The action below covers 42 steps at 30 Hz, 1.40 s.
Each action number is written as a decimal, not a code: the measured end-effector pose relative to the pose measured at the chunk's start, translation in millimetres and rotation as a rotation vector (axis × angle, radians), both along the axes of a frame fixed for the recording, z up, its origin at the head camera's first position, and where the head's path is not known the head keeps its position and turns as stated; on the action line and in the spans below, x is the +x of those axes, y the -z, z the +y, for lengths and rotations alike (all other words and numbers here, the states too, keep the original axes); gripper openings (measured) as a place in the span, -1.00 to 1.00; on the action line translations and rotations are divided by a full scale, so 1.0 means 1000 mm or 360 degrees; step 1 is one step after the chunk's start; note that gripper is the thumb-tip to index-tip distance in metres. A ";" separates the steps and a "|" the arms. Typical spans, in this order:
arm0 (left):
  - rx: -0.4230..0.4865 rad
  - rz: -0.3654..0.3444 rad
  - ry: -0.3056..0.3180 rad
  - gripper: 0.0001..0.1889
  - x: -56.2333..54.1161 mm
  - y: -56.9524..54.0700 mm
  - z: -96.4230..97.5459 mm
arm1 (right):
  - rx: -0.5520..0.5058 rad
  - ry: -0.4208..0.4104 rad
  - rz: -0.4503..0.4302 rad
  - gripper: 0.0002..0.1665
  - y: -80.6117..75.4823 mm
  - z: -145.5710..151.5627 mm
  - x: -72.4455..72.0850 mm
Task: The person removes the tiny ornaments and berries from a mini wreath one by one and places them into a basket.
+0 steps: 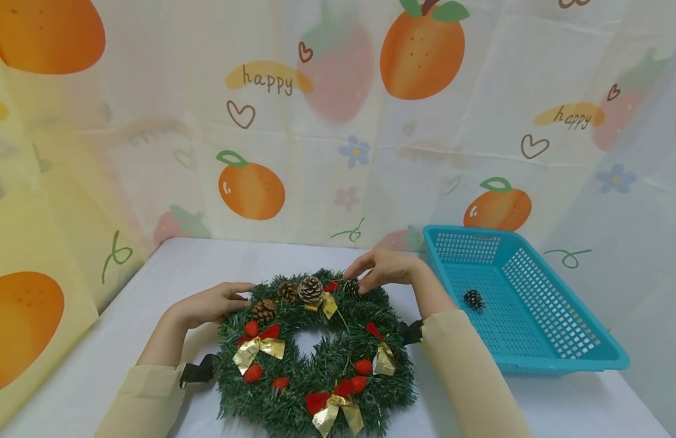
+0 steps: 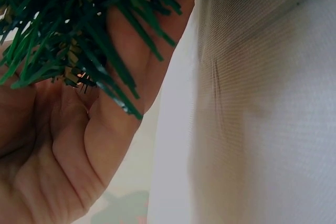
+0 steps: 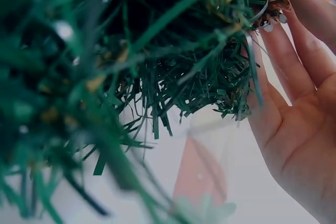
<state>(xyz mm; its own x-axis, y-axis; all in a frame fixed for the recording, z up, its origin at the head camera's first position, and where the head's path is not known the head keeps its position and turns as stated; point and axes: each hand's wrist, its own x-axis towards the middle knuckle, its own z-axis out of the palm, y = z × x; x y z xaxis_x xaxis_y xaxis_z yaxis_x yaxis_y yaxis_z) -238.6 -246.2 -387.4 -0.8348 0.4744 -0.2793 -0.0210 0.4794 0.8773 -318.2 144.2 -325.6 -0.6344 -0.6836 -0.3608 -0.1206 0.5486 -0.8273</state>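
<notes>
A green tinsel wreath [image 1: 316, 389] lies on the white table, trimmed with red berries, red and gold bows and several pine cones. My left hand [image 1: 209, 306] grips its upper left edge, with fingertips partly lost in the greenery. From close by, the left wrist view shows the palm [image 2: 58, 156] curled beneath green strands. At the wreath's upper right, my right hand [image 1: 386, 269] pinches a dark pine cone [image 1: 351, 287] between thumb and fingers, against the greenery. In the right wrist view, only part of that cone [image 3: 270, 6] shows beside the fingers.
To the right stands a blue plastic basket [image 1: 567, 365] with perforated sides, holding one dark pine cone [image 1: 474, 299]. A fruit-printed curtain [image 1: 327, 170] hangs behind the table [image 1: 206, 255]. Black straps [image 1: 198, 370] sit at both wrists.
</notes>
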 end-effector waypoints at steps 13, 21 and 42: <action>0.0008 0.0003 0.0010 -0.35 -0.001 0.001 0.000 | 0.0013 0.0003 0.0017 -0.52 -0.001 0.000 0.000; 0.0018 0.0004 0.0012 -0.35 0.000 0.002 -0.001 | 0.0004 0.0031 0.0041 -0.52 -0.001 0.002 -0.001; 0.0017 0.0000 0.0006 -0.36 0.001 -0.001 0.001 | -0.0143 0.0110 0.0040 -0.48 -0.009 0.018 -0.001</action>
